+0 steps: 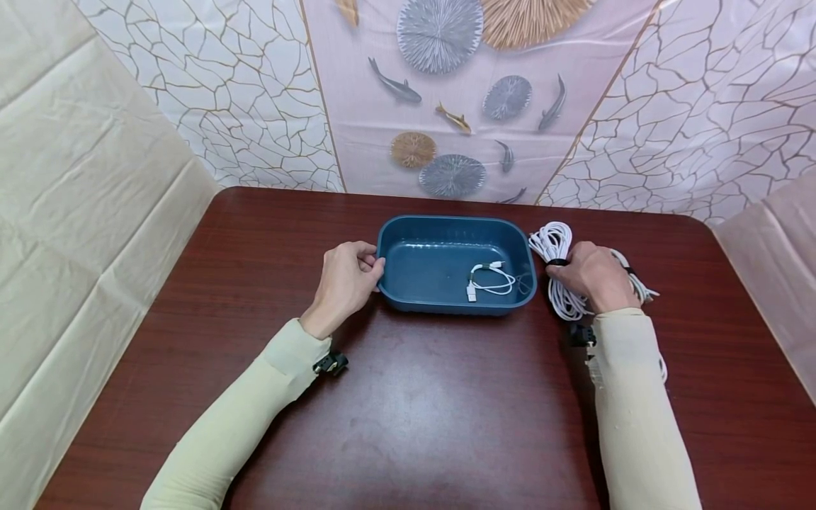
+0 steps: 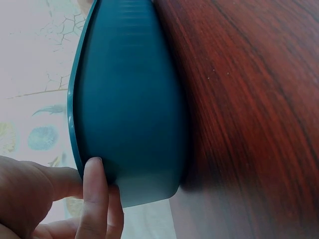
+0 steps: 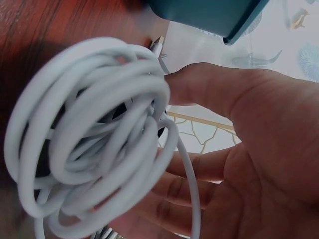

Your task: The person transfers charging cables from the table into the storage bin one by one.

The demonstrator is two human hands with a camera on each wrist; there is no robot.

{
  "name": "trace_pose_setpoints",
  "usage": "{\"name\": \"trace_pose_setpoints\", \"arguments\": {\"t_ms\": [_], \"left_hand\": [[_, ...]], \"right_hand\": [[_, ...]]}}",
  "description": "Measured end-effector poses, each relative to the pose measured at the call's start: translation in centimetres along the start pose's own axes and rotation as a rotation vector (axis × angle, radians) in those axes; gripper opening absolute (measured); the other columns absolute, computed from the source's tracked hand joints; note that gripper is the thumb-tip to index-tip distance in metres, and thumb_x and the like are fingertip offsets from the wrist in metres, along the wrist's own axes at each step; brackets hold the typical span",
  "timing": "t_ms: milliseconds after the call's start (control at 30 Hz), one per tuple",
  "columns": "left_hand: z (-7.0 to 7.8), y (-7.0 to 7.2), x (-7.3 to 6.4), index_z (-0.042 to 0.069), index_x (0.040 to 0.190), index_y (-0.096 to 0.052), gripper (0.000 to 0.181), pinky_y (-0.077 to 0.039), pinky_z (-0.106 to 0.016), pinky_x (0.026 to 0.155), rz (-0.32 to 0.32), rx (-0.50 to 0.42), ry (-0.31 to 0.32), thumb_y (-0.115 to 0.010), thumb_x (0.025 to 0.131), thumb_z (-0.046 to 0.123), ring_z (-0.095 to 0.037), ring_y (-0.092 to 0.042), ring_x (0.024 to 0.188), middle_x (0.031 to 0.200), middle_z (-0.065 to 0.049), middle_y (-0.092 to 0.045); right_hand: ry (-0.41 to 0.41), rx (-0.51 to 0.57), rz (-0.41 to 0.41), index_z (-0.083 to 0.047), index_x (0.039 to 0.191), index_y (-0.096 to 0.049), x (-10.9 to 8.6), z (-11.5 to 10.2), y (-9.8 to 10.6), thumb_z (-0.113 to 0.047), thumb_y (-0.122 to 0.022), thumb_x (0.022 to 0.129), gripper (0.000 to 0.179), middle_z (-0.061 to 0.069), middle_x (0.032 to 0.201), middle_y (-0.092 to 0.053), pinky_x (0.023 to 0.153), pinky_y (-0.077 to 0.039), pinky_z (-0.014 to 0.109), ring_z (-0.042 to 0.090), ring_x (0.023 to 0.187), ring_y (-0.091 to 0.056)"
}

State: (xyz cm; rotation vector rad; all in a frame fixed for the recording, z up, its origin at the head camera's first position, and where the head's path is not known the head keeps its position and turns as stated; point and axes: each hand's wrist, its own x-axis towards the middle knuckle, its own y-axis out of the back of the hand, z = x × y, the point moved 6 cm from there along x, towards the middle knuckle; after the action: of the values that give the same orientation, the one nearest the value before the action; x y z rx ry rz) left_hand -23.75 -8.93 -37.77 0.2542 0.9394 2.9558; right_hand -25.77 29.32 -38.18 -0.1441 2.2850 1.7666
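Okay, from where I stand: left hand (image 1: 347,276) pinches the left rim of the blue bin (image 1: 423,283), thumb and fingers clamped on it. Bin sits upright on the dark red surface (image 1: 408,404). Right hand (image 1: 601,275) grips a white bundle (image 1: 561,242) near its black band (image 1: 557,262), thumb one side, fingers the other; bundle just right of the bin, can't tell if it's lifted. Another white coil (image 1: 640,287) right of that hand, partly hidden. Small USB cable (image 1: 471,292) looped inside the bin, right half. Patterned cloth (image 1: 255,92) behind
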Motion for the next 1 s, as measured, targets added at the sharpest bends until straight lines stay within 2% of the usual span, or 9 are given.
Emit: {"name": "trace_pose_setpoints", "arguments": {"t_ms": [200,400,1000], "left_hand": [[0.10,0.02,-0.01,-0.006,0.114,-0.071,0.024,-0.061,-0.022,0.054,0.001,0.004,-0.001,-0.067,0.097,0.011,-0.015,-0.072,0.060,0.087,-0.013,-0.071],[0.01,0.00,0.07,-0.006,0.113,-0.071,0.023,-0.061,-0.022,0.054,0.004,0.003,-0.001,-0.067,0.097,0.010,-0.016,-0.072,0.060,0.086,-0.013,-0.071],[-0.04,-0.04,0.06,-0.006,0.114,-0.071,0.024,-0.060,-0.022,0.054,-0.001,-0.003,0.005,-0.067,0.097,0.011,-0.015,-0.072,0.059,0.086,-0.013,-0.071]], "right_hand": [[-0.047,-0.014,0.012,0.011,0.103,-0.065,0.14,0.12,-0.14,-0.039,-0.060,0.094,0.052,0.037,0.106,-0.065,0.069,-0.055,0.053,0.042,0.088,-0.064],[-0.085,-0.018,0.008,0.016,0.116,-0.060,0.25,0.10,-0.36,-0.040,-0.060,0.095,0.059,0.040,0.113,-0.062,0.073,-0.056,0.057,0.047,0.096,-0.063],[-0.091,-0.033,0.024,0.015,0.111,-0.062,0.38,0.10,-0.41,-0.040,-0.059,0.095,0.058,0.040,0.110,-0.062,0.073,-0.055,0.058,0.050,0.099,-0.063]]}}
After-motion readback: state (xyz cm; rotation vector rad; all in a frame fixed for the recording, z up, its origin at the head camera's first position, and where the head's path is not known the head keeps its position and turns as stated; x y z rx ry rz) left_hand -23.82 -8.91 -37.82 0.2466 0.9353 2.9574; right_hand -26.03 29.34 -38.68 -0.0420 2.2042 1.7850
